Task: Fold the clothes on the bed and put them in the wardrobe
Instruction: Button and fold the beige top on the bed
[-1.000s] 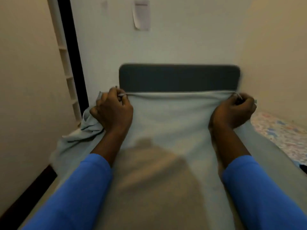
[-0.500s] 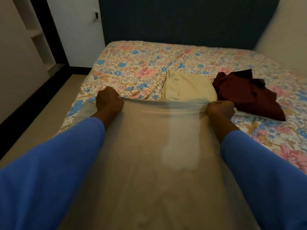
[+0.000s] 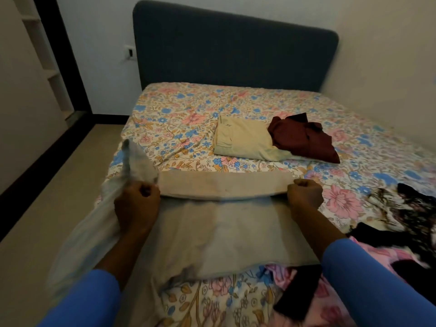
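Head camera: A person in blue sleeves (image 3: 377, 286) is leaning over a bed (image 3: 188, 114) covered in a floral sheet, working on a grey garment (image 3: 224, 232) spread flat across the near end of the mattress. The left hand (image 3: 136, 204) and the right hand (image 3: 304, 197) are each closing a tight grip, fingers curled into fists, on opposite ends of the garment's far edge, which is lying turned over as a narrow folded band (image 3: 224, 185) stretching between them. Beside the left hand a blurred sleeve (image 3: 134, 164) of the same garment is sticking up and trailing down over the bed's left side.

Farther up the bed, a cream garment (image 3: 243, 138) is lying folded, and a crumpled maroon garment (image 3: 302, 138) is overlapping its right edge. Near the right side of the bed a black-and-white patterned garment (image 3: 405, 208) is sitting in a loose heap, with pink fabric (image 3: 330, 296) and a black piece (image 3: 297, 291) lying just below the grey garment's near edge. A dark blue headboard (image 3: 236, 50) is standing against the wall, with a wall socket (image 3: 129, 53) to its left and white shelves (image 3: 47, 55) showing at the far left.
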The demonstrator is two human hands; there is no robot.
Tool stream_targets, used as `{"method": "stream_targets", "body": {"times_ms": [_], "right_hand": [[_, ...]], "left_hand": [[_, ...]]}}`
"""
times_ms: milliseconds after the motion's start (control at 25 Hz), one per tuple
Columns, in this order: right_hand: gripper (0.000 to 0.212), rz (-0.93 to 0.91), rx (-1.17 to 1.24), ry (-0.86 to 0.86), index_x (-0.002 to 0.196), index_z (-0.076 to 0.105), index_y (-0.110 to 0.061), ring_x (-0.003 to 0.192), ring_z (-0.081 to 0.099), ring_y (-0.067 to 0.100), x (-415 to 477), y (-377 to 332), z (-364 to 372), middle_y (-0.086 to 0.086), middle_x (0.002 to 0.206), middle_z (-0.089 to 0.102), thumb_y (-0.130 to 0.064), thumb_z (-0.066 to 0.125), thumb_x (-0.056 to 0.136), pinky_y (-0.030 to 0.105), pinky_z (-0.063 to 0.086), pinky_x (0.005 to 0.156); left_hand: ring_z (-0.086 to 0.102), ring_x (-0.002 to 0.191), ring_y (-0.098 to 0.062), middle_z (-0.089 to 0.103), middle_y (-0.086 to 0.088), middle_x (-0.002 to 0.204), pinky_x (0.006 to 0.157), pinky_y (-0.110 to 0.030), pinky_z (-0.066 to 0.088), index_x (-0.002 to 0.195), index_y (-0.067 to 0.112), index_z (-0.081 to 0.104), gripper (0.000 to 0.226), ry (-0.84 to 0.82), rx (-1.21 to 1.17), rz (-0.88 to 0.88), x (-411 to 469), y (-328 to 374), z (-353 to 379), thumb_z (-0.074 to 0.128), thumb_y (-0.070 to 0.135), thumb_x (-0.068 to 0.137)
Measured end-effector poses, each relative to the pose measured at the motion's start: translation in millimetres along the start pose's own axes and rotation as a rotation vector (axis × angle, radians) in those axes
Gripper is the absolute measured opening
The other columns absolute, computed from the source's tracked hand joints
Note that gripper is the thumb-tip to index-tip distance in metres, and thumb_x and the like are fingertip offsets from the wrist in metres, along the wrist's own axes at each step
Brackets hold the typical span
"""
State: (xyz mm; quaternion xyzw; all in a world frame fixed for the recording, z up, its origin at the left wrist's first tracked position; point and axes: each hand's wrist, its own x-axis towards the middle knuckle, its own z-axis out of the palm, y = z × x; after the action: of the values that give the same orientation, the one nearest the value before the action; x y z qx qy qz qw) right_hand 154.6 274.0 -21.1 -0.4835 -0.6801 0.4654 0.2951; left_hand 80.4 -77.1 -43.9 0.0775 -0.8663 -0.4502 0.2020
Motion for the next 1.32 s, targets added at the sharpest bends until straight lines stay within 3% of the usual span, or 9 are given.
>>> {"method": "stream_targets", "body": {"times_ms": [160, 320, 440, 600, 760, 880, 1040, 1200, 1320], "right_hand": [[0.04, -0.102, -0.467, -0.042, 0.124, 0.059, -0.024, 0.127, 0.046, 0.039, -13, 18, -23, 0.017, 0.137, 0.046, -0.026, 0.069, 0.085, 0.051, 0.042, 0.105], [0.046, -0.187, -0.413, 0.001, 0.137, 0.055, -0.021, 0.132, 0.046, 0.039, 4, 5, -19, 0.016, 0.144, 0.049, -0.04, 0.06, 0.095, 0.055, 0.038, 0.108], [0.041, -0.728, -0.528, -0.03, 0.135, 0.06, -0.021, 0.132, 0.049, 0.036, 13, 0, -3, 0.01, 0.143, 0.055, -0.032, 0.059, 0.096, 0.054, 0.041, 0.104], [0.048, -1.015, -0.447, -0.693, 0.144, 0.056, -0.024, 0.144, 0.043, 0.026, -62, -15, 66, 0.004, 0.153, 0.051, -0.045, 0.055, 0.1, 0.048, 0.036, 0.116], [0.074, -1.069, -0.654, -0.949, 0.16, 0.027, -0.038, 0.158, 0.012, 0.017, -150, 3, 117, -0.006, 0.171, 0.018, -0.073, 0.027, 0.094, 0.048, 0.014, 0.126], [0.08, -1.191, -0.811, -0.832, 0.162, 0.013, -0.043, 0.159, -0.004, 0.015, -165, 26, 123, -0.012, 0.172, 0.002, -0.081, 0.008, 0.093, 0.047, 0.0, 0.128], [0.077, -1.191, -0.81, -0.75, 0.159, 0.021, -0.046, 0.158, 0.006, 0.013, -169, 24, 126, -0.014, 0.17, 0.015, -0.083, 0.013, 0.092, 0.046, 0.007, 0.128], [0.074, -1.168, -0.828, -0.748, 0.157, 0.024, -0.047, 0.157, 0.011, 0.012, -175, 20, 126, -0.014, 0.169, 0.02, -0.083, 0.016, 0.093, 0.048, 0.013, 0.127], [0.074, -1.174, -0.843, -0.73, 0.158, 0.026, -0.046, 0.157, 0.014, 0.013, -178, 18, 125, -0.013, 0.169, 0.022, -0.082, 0.016, 0.094, 0.048, 0.015, 0.126]], "left_hand": [[0.067, 0.086, -0.034, 0.072, -0.008, 0.093, 0.065, -0.033, 0.043, 0.093, 0.024, 0.072, 0.005, -0.165, 0.264, 0.049, -11, -3, -14, 0.069, 0.027, 0.09], [0.064, 0.096, -0.029, 0.066, -0.007, 0.105, 0.075, -0.041, 0.047, 0.106, 0.02, 0.071, 0.02, -0.128, 0.331, 0.54, -4, 8, 13, 0.072, 0.033, 0.09], [0.058, 0.123, -0.026, 0.061, -0.005, 0.135, 0.1, -0.048, 0.043, 0.127, 0.025, 0.065, 0.048, -0.352, 0.487, 0.647, -4, -7, 36, 0.05, 0.058, 0.094], [0.056, 0.126, -0.024, 0.061, -0.003, 0.139, 0.108, -0.045, 0.037, 0.125, 0.026, 0.066, 0.053, -0.348, 0.425, 0.63, -16, -18, 31, 0.043, 0.062, 0.094], [0.049, 0.132, -0.028, 0.055, -0.005, 0.143, 0.11, -0.051, 0.036, 0.137, 0.023, 0.056, 0.053, -0.041, 0.366, 0.273, 26, -41, -26, 0.057, 0.054, 0.093], [0.058, 0.125, -0.03, 0.064, -0.007, 0.135, 0.096, -0.038, 0.046, 0.145, 0.019, 0.048, 0.063, -0.256, 0.189, -0.134, 58, -78, -69, 0.065, 0.051, 0.093], [0.071, 0.093, -0.019, 0.076, 0.005, 0.093, 0.08, -0.035, 0.056, 0.098, 0.023, 0.077, 0.055, -0.403, -0.12, -0.235, 71, -84, -68, 0.067, 0.067, 0.067], [0.067, 0.105, -0.03, 0.072, -0.01, 0.116, 0.095, -0.046, 0.057, 0.12, 0.012, 0.071, 0.044, -0.375, -0.435, -0.5, 104, -82, -60, 0.061, 0.041, 0.088], [0.068, 0.094, -0.033, 0.07, -0.017, 0.108, 0.08, -0.04, 0.059, 0.117, 0.004, 0.065, 0.027, -0.3, -0.715, -0.81, 130, -106, -71, 0.06, 0.014, 0.092]]}}
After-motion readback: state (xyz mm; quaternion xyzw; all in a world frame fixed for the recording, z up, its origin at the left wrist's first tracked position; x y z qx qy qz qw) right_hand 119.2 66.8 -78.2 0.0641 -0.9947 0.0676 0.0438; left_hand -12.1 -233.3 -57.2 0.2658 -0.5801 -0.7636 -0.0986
